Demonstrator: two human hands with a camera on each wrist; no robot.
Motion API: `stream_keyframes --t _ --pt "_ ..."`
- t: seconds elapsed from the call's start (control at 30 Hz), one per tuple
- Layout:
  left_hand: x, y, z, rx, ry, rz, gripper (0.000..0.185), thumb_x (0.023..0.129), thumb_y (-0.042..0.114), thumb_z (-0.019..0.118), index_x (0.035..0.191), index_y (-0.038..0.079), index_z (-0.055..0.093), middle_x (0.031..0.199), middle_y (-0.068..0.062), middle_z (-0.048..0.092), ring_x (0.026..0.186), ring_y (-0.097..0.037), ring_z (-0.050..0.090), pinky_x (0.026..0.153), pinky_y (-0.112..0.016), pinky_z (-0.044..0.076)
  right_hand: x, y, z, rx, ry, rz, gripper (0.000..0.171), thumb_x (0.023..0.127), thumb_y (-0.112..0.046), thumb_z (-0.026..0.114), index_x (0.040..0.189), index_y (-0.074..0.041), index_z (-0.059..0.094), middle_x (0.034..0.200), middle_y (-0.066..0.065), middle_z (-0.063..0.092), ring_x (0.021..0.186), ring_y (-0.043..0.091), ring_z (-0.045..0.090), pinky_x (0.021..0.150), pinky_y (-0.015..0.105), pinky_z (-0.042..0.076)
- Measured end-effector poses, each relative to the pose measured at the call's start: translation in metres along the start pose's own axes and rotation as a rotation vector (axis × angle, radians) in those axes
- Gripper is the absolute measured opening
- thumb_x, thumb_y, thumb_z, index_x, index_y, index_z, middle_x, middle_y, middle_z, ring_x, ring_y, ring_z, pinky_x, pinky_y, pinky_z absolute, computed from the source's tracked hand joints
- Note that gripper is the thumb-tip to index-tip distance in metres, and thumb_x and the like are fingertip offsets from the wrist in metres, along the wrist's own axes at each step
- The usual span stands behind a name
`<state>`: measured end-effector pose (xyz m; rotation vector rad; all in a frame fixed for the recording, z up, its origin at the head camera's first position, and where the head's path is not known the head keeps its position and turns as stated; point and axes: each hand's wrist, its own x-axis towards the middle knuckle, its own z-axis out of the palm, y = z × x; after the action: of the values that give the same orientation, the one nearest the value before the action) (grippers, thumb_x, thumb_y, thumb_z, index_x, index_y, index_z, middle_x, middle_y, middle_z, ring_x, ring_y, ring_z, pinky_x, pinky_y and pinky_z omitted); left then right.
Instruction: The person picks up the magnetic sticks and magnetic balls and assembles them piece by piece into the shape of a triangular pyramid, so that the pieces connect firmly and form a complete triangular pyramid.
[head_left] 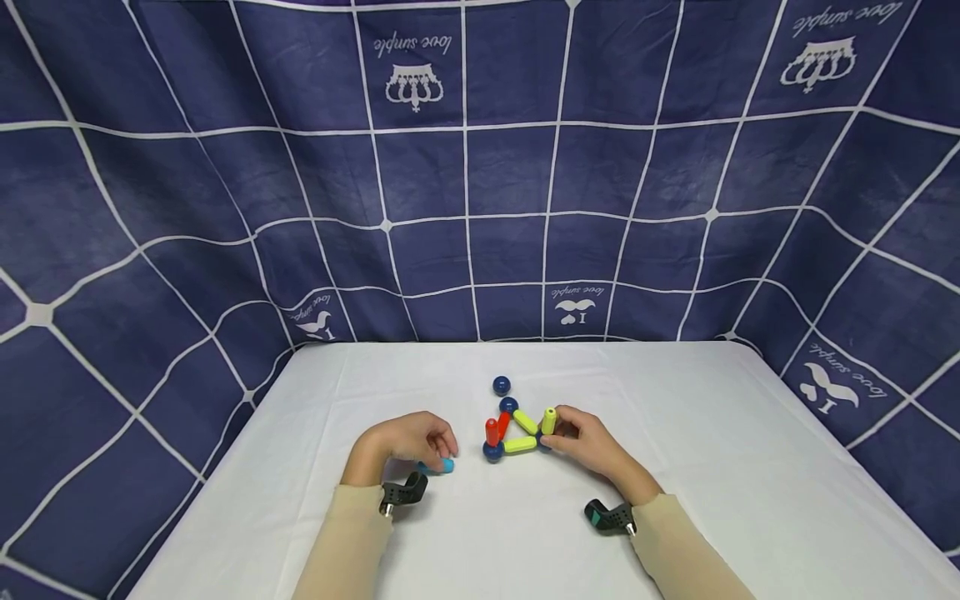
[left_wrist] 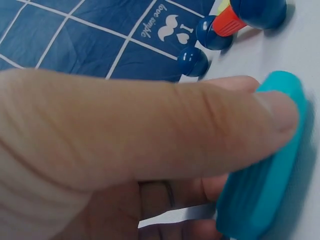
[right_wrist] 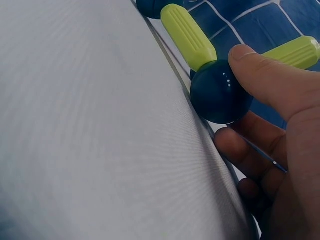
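A small build of dark blue balls and short sticks lies on the white table (head_left: 675,467). Two yellow-green sticks (head_left: 519,444) and a red stick (head_left: 502,423) form a triangle, and another red stick (head_left: 492,432) rises from the left ball (head_left: 492,452). My right hand (head_left: 551,442) pinches the right corner ball (right_wrist: 220,97) between thumb (right_wrist: 270,80) and curled fingers. An upright yellow-green stick (head_left: 549,419) stands on that ball. My left hand (head_left: 438,454) holds a cyan stick (left_wrist: 265,165) against the table, thumb pressed on top.
A loose dark blue ball (head_left: 501,385) sits just behind the triangle. A blue cloth backdrop (head_left: 465,167) with white lines hangs behind and to both sides of the table. The table's far edge lies close behind the build.
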<state>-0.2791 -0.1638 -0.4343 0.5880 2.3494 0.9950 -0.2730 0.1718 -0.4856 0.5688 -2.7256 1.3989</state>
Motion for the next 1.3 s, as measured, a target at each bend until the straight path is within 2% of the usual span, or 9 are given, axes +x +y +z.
stream_keyframes --t 0.13,0.23,0.43,0.53,0.63,0.77,0.87,1.1,1.3 --pt "0.002 0.002 0.000 0.013 0.016 0.032 0.020 0.078 -0.004 0.076 0.095 0.006 0.071 0.082 -0.001 0.065 0.074 -0.013 0.056 0.067 -0.024 0.047 -0.001 0.000 0.000 0.003 0.001 0.003 0.018 0.084 -0.027 0.080 0.091 -0.021 0.064 0.087 -0.003 0.064 0.079 0.015 0.056 0.071 0.024 0.047" --pt "0.006 0.004 0.001 0.018 0.057 0.072 0.018 0.082 -0.002 0.073 0.098 0.006 0.071 0.083 -0.001 0.064 0.074 -0.012 0.054 0.067 -0.024 0.046 -0.001 0.001 0.000 0.010 -0.003 -0.004 0.018 0.084 -0.027 0.080 0.090 -0.021 0.064 0.087 -0.003 0.064 0.079 0.015 0.056 0.071 0.024 0.047" --pt "0.018 0.007 0.009 0.089 0.220 0.163 0.019 0.089 0.008 0.071 0.108 0.010 0.073 0.092 0.000 0.065 0.082 -0.013 0.054 0.074 -0.025 0.045 -0.001 0.002 0.000 0.028 -0.025 -0.021 0.018 0.084 -0.028 0.080 0.091 -0.020 0.065 0.087 -0.001 0.064 0.078 0.016 0.055 0.069 0.024 0.046" --pt "0.024 0.009 0.014 0.095 0.297 0.182 0.020 0.090 0.009 0.071 0.109 0.012 0.073 0.099 -0.001 0.066 0.087 -0.014 0.055 0.076 -0.027 0.046 -0.001 0.002 0.000 0.036 -0.034 -0.026 0.018 0.085 -0.028 0.080 0.092 -0.019 0.065 0.087 -0.001 0.064 0.078 0.016 0.055 0.070 0.024 0.046" --pt "0.031 0.010 0.019 0.047 0.379 0.181 0.019 0.089 0.008 0.071 0.107 0.013 0.073 0.103 -0.001 0.067 0.090 -0.015 0.058 0.076 -0.028 0.048 -0.002 0.002 -0.001 0.043 -0.041 -0.033 0.018 0.085 -0.027 0.080 0.091 -0.019 0.065 0.086 -0.001 0.063 0.078 0.015 0.055 0.069 0.024 0.046" --pt "0.042 0.013 0.025 -0.067 0.495 0.163 0.019 0.089 0.010 0.072 0.107 0.016 0.072 0.107 -0.001 0.068 0.095 -0.017 0.062 0.074 -0.029 0.051 -0.001 0.002 -0.001 0.056 -0.053 -0.040 0.018 0.085 -0.026 0.080 0.091 -0.019 0.064 0.086 -0.001 0.063 0.076 0.014 0.054 0.068 0.024 0.046" --pt "0.049 0.017 0.030 -0.136 0.553 0.167 0.020 0.089 0.010 0.073 0.109 0.016 0.071 0.108 -0.002 0.070 0.098 -0.019 0.064 0.073 -0.029 0.052 -0.001 0.003 -0.001 0.061 -0.057 -0.046 0.018 0.085 -0.026 0.080 0.091 -0.019 0.065 0.086 -0.002 0.063 0.076 0.013 0.054 0.068 0.024 0.046" --pt "0.061 0.028 0.031 -0.250 0.628 0.167 0.025 0.089 0.011 0.074 0.113 0.012 0.070 0.111 -0.008 0.072 0.103 -0.023 0.066 0.075 -0.030 0.054 -0.002 0.006 0.002 0.052 -0.057 -0.051 0.018 0.085 -0.026 0.080 0.091 -0.019 0.065 0.085 -0.001 0.063 0.076 0.013 0.055 0.069 0.023 0.046" --pt "0.075 0.041 0.025 -0.234 0.656 0.196 0.025 0.088 0.012 0.075 0.113 0.013 0.071 0.110 -0.010 0.073 0.101 -0.023 0.067 0.085 -0.035 0.054 -0.001 0.006 0.001 0.070 -0.052 -0.039 0.018 0.084 -0.025 0.080 0.091 -0.018 0.065 0.085 0.000 0.063 0.076 0.013 0.054 0.068 0.023 0.045"
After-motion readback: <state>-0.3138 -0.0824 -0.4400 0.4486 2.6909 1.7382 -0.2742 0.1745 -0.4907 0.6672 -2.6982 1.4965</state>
